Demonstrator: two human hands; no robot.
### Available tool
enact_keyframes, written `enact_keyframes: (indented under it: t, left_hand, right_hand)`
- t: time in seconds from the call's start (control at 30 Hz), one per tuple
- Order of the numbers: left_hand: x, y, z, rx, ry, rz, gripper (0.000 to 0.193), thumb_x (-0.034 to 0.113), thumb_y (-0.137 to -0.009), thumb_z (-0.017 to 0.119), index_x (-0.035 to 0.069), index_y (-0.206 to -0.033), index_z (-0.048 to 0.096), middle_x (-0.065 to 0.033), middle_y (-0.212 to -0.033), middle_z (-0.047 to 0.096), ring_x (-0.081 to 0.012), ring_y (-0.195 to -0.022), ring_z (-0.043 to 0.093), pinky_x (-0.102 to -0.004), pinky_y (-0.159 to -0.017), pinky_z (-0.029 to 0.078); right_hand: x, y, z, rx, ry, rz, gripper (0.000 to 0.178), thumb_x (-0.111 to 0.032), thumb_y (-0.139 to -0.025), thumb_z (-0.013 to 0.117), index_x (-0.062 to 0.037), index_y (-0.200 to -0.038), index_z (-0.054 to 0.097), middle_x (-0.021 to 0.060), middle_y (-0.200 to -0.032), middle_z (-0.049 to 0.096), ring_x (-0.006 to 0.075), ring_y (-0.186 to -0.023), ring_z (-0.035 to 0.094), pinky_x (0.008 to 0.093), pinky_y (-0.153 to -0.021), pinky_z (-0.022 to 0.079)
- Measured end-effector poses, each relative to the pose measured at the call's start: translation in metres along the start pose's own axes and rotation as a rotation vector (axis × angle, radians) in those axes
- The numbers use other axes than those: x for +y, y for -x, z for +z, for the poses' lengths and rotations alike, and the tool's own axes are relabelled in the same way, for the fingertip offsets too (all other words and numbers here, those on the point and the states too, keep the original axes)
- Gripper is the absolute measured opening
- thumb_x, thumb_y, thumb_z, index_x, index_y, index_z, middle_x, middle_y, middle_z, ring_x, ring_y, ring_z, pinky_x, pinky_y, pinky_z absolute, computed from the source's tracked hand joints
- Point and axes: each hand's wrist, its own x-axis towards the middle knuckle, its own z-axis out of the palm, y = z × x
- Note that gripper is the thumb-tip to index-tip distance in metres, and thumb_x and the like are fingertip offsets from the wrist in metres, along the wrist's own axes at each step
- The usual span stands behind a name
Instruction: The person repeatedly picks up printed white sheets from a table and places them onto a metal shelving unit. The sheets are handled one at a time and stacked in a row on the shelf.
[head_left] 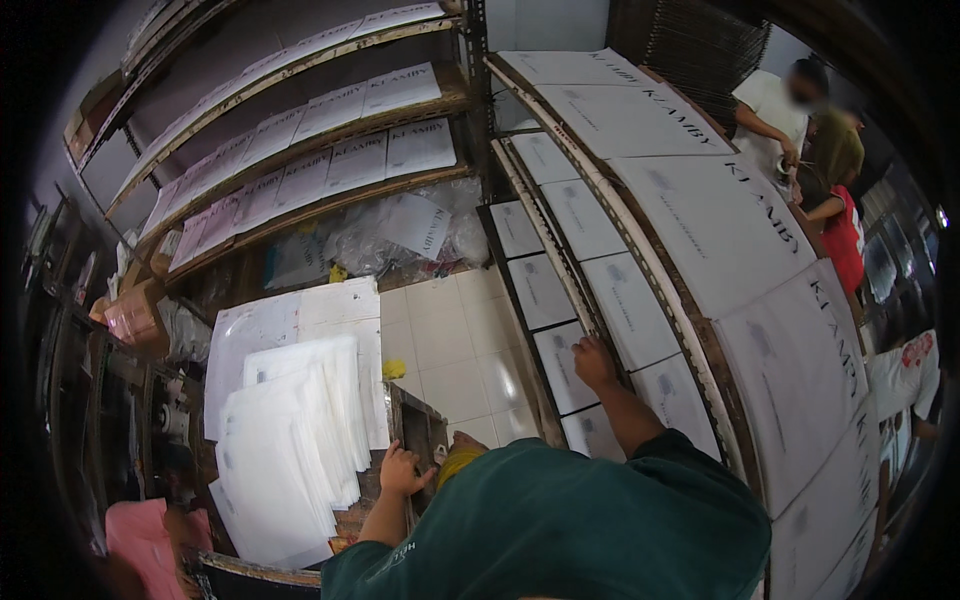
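My left hand (402,470) rests at the edge of a dark wooden frame (420,425), its thumb held apart from the fingers. Just left of it lies a fanned stack of white, slightly see-through sheets (285,450). My right hand (595,362) reaches out to the shelf rack on the right, its fingers curled at the metal shelf edge (560,270). Around that hand, white sheets (622,300) with small grey prints lie in rows on two lower shelf levels. Its fingertips are small in view, and no loose sheet shows in them.
Larger printed sheets (690,220) cover the rack's top. Shelves (300,165) at the back left hold more, with crumpled clear plastic (375,235) beneath. Tiled floor (440,345) runs between. People (775,110) stand at the far right; a pink-shirted person (150,540) is at lower left.
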Motion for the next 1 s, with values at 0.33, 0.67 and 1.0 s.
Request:
enact_keyframes:
  t: [0.33, 0.67, 1.0]
  left_hand:
    - [0.001, 0.001, -0.003, 0.010, -0.016, 0.020, 0.045, 0.049, -0.070, 0.060, 0.005, -0.073, 0.066, -0.0109, -0.074, 0.062, -0.0246, -0.082, 0.058, -0.0394, -0.103, 0.028]
    - [-0.001, 0.000, 0.004, 0.090, 0.014, 0.050, 0.044, 0.048, -0.068, 0.063, 0.004, -0.070, 0.065, -0.0102, -0.071, 0.061, -0.0245, -0.079, 0.057, -0.0413, -0.102, 0.029]
    - [0.000, 0.001, 0.007, 0.097, 0.015, 0.042, 0.046, 0.050, -0.068, 0.061, 0.004, -0.069, 0.065, -0.0099, -0.069, 0.060, -0.0251, -0.077, 0.057, -0.0415, -0.103, 0.029]
  right_hand:
    - [-0.010, -0.008, -0.016, -0.124, 0.022, 0.004, 0.016, -0.014, -0.074, 0.055, -0.0057, -0.084, 0.063, 0.0091, -0.085, 0.058, 0.0253, -0.094, 0.052, 0.0366, -0.089, 0.040]
    - [-0.008, -0.003, -0.013, -0.117, -0.068, 0.057, 0.010, -0.014, -0.072, 0.057, -0.0073, -0.078, 0.061, 0.0079, -0.088, 0.059, 0.0239, -0.093, 0.052, 0.0356, -0.090, 0.039]
    - [-0.008, -0.005, -0.020, -0.048, -0.147, 0.046, 0.018, -0.024, -0.075, 0.061, -0.0064, -0.073, 0.061, 0.0096, -0.082, 0.057, 0.0259, -0.087, 0.053, 0.0376, -0.083, 0.042]
